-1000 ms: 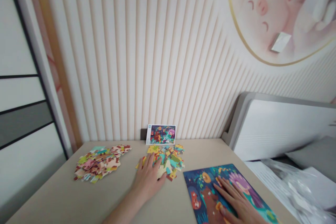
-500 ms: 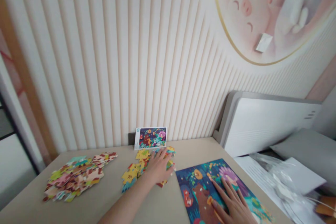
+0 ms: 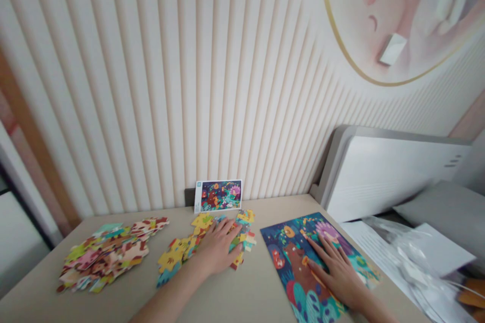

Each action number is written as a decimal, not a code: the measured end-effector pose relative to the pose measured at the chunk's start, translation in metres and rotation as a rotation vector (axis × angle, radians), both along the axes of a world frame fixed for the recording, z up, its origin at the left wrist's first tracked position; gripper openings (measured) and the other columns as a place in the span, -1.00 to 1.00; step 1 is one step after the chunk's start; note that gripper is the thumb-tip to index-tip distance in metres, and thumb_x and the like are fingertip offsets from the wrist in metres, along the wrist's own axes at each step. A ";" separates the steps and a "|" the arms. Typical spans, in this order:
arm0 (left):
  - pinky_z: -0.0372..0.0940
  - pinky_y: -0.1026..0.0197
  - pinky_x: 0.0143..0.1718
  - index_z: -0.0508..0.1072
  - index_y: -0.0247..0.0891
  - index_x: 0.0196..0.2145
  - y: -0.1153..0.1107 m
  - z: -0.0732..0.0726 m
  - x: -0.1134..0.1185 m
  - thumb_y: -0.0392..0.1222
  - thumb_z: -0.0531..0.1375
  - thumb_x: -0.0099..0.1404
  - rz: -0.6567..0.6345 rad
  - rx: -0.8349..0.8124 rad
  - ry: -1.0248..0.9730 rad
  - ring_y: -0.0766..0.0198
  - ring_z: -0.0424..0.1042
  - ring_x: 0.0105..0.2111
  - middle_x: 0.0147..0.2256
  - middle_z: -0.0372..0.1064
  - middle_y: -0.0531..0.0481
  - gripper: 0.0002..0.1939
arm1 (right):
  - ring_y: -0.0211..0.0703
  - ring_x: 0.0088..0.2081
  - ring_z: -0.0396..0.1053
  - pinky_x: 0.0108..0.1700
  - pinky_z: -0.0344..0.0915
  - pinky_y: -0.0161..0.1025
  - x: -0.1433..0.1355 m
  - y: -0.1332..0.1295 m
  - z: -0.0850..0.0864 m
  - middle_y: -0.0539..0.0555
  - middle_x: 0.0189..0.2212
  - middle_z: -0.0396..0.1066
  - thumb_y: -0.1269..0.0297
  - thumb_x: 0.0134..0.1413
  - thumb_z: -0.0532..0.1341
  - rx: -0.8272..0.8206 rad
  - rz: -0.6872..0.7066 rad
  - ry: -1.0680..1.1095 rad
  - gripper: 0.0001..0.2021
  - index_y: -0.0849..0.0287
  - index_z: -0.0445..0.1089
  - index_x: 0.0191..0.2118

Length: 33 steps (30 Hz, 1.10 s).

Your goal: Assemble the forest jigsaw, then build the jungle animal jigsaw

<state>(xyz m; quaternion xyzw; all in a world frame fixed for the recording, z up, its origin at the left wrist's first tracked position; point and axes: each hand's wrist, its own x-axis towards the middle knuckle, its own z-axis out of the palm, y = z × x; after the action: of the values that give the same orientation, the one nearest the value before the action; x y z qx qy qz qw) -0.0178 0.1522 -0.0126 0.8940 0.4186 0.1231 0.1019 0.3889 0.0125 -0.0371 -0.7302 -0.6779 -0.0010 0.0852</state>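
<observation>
Colourful puzzle pieces [image 3: 176, 255], mostly yellow, lie in a loose pile at the middle of the table. My left hand [image 3: 217, 250] rests on them with its fingers spread. On the right, a dark blue illustrated puzzle picture [image 3: 299, 282] with a brown bear and a purple flower lies flat. My right hand [image 3: 333, 267] lies on its right part, fingers apart, holding nothing. A small card [image 3: 222, 196] with a matching picture leans upright against the wall behind the middle pile.
Another heap of puzzle pieces [image 3: 108, 257] covers the left of the beige table [image 3: 129, 303]. Beyond the right edge are papers, a clear plastic bag [image 3: 403, 247], cables and a grey-white headboard [image 3: 394, 176]. A ribbed wall [image 3: 170, 86] stands behind.
My left hand has shifted slightly left on the pile, and some yellow pieces have spread left. The puzzle picture shows more of its lower part, with my right hand still on it.
</observation>
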 end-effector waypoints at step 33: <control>-0.12 -0.28 0.38 0.18 0.09 0.36 -0.020 -0.003 -0.017 0.28 -0.12 0.47 -0.007 0.052 -0.039 -0.05 -0.05 0.41 0.40 0.03 0.01 -0.38 | 0.20 0.47 -0.23 0.36 -0.18 0.31 0.027 0.146 -0.006 0.09 0.48 -0.17 -0.35 0.27 -0.12 -0.062 -0.068 -0.104 -0.24 -0.15 -0.09 0.46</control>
<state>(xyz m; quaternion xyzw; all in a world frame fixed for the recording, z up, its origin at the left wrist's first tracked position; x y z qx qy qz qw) -0.0352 0.1326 -0.0160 0.8952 0.4101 0.1509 0.0874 0.4162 0.1583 -0.0429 -0.7539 -0.6561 -0.0208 0.0272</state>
